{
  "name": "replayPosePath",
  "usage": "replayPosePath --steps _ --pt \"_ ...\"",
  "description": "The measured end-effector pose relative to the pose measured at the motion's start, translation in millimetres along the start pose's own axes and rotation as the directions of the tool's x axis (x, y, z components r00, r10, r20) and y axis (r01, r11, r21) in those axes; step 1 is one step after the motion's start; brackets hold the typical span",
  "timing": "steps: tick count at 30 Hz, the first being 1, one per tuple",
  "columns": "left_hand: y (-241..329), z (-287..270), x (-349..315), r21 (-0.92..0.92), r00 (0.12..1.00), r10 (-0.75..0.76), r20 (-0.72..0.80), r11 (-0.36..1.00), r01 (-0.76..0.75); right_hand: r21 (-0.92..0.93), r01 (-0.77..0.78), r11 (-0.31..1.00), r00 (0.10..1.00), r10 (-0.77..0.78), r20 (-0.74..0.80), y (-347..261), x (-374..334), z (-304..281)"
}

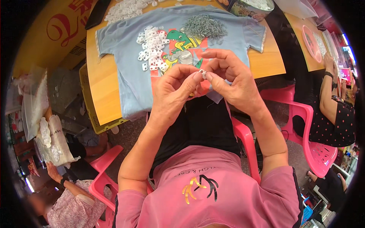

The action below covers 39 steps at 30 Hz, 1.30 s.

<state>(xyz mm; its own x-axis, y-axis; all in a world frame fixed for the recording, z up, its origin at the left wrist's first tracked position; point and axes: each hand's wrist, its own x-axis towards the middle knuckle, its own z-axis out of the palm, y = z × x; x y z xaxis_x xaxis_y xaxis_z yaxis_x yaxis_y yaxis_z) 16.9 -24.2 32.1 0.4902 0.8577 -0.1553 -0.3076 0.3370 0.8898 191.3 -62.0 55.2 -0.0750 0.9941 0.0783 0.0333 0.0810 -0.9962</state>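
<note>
My left hand (173, 89) and my right hand (232, 78) meet over the table's near edge, pinching one small white plastic piece (203, 73) between their fingertips. Just beyond them a pale blue T-shirt (125, 45) with a green dinosaur print lies spread on the wooden table (100, 81). On the shirt sit a heap of small white plastic pieces (152, 53) to the left and a pile of small grey metal parts (204, 26) to the right.
More white pieces (125, 8) lie at the table's far edge beside a round tin (249, 8). A person in a dotted top (334, 114) sits on a pink chair (315, 148) at right. Another person (72, 205) sits lower left near bags (51, 140) of white pieces.
</note>
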Motion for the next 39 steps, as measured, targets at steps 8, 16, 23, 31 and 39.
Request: replayPosePath --steps 8,16,23,31,39 --pt "-5 -2 2 0.045 0.999 0.039 -0.026 0.998 -0.038 -0.704 0.217 0.676 0.955 -0.298 0.008 15 40 -50" --pt "-4 -4 1 0.054 0.999 0.039 -0.013 0.998 -0.038 -0.856 0.463 0.229 0.865 -0.326 0.381 17 68 -67" --pt "-6 -7 2 -0.026 0.999 0.03 -0.018 0.999 -0.031 -0.821 0.561 0.102 0.791 -0.358 0.496 18 76 -67" --pt "-6 -9 4 -0.092 0.999 0.024 -0.022 0.995 -0.026 -0.524 0.274 0.806 0.953 -0.302 0.035 5 44 -35" --pt "-10 -4 5 0.01 0.993 0.098 -0.064 0.995 -0.098 0.052 -0.102 0.993 0.995 0.103 -0.009 12 23 -4"
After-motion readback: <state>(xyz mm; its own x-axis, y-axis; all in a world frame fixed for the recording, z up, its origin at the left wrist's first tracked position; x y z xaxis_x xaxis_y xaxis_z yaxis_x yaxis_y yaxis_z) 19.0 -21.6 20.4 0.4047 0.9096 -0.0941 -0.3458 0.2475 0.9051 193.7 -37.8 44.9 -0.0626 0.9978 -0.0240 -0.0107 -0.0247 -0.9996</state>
